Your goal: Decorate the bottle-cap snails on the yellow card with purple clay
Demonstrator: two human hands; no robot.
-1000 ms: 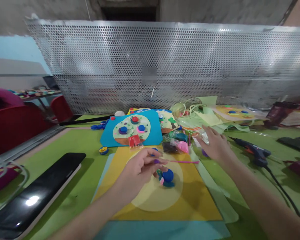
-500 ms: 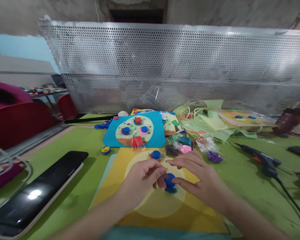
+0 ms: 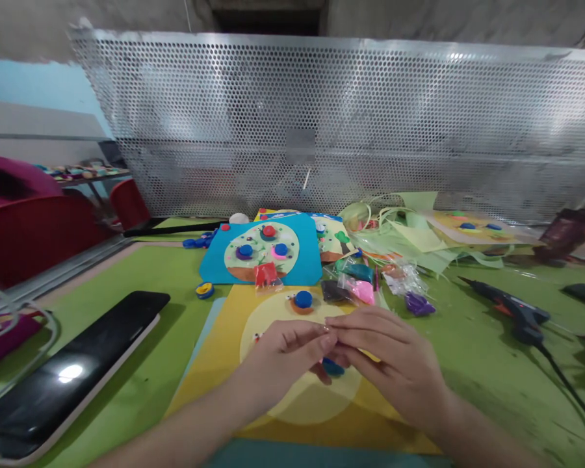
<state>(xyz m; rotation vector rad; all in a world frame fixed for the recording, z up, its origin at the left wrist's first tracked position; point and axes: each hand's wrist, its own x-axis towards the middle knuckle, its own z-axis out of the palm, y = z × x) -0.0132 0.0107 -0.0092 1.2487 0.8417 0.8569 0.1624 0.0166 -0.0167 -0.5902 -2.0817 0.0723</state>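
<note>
My left hand (image 3: 285,354) and my right hand (image 3: 392,354) meet above a yellow sheet (image 3: 209,383) with a pale yellow circle (image 3: 312,408). Thumbs and fingertips are pinched together, and what lies between them is too small and hidden to name. Just below the fingertips a dark blue piece (image 3: 333,368) shows on the circle, partly covered by the fingers. Farther up the circle is a blue bottle cap (image 3: 303,299) with an orange strip under it and small eyes beside it. Another small figure with eyes (image 3: 257,338) peeks out past my left hand.
Behind lies a blue card (image 3: 309,260) with caps on it, a red clay packet (image 3: 266,275) at its edge. Clay packets (image 3: 358,290) and purple clay (image 3: 419,303) sit to the right, near a glue gun (image 3: 511,309). A black-topped case (image 3: 78,370) lies left; a perforated metal panel (image 3: 322,97) stands behind.
My right hand has moved in to meet my left, its spread fingers now closing at the left fingertips. The blue cap between the hands is now covered by fingers.
</note>
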